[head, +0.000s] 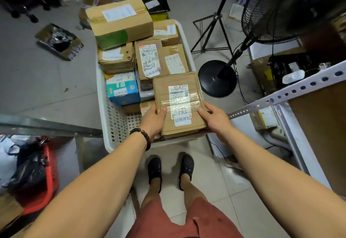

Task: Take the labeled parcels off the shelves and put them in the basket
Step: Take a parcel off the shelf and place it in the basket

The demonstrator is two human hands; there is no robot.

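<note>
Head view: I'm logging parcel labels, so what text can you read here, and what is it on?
"超期滞留": white sticker on the held parcel, gripped by the left hand and the right hand.
"6280", handwritten and uncertain: label on the middle parcel in the basket.
Barcode label on the held parcel: print too blurred to read.
Blue box and the other parcel labels: too small or blurred to read.

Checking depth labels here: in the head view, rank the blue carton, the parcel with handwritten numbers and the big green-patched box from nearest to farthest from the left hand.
1. The blue carton, just beyond the left hand, at the left side of the basket.
2. The parcel with handwritten numbers, mid-basket.
3. The big green-patched box, stacked at the far end.
</note>
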